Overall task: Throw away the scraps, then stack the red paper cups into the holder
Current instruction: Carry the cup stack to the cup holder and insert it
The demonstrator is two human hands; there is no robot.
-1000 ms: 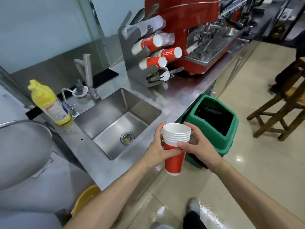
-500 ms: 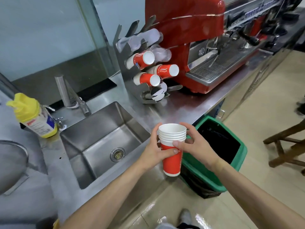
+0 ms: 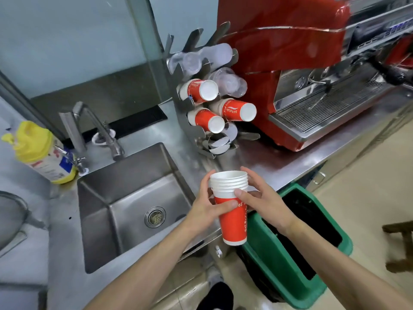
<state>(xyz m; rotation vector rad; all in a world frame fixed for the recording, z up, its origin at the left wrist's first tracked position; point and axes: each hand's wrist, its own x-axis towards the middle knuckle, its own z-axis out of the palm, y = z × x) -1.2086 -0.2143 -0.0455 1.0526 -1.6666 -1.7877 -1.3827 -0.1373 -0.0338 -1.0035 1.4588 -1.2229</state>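
A nested stack of red paper cups (image 3: 232, 222) with white rims stands upright in mid-air over the counter's front edge. My left hand (image 3: 205, 206) grips it from the left and my right hand (image 3: 266, 204) from the right, thumb on the rims. The metal cup holder (image 3: 183, 104) stands on the counter behind, against the red espresso machine. Three stacks of red cups (image 3: 202, 90) lie in its slots, bottoms toward me, with clear plastic cups (image 3: 228, 80) above. The green trash bin (image 3: 297, 294) with a black liner sits on the floor below my right hand.
A steel sink (image 3: 125, 202) and tap (image 3: 93, 121) lie left of my hands. A yellow-capped bottle (image 3: 42, 153) stands at the sink's left. The red espresso machine (image 3: 290, 70) fills the counter's right. A wooden stool (image 3: 400, 245) stands on the floor at right.
The view has closed in on the counter and holder. The cup stack, held in both hands the same way, is now nearer the holder and partly over the counter edge.
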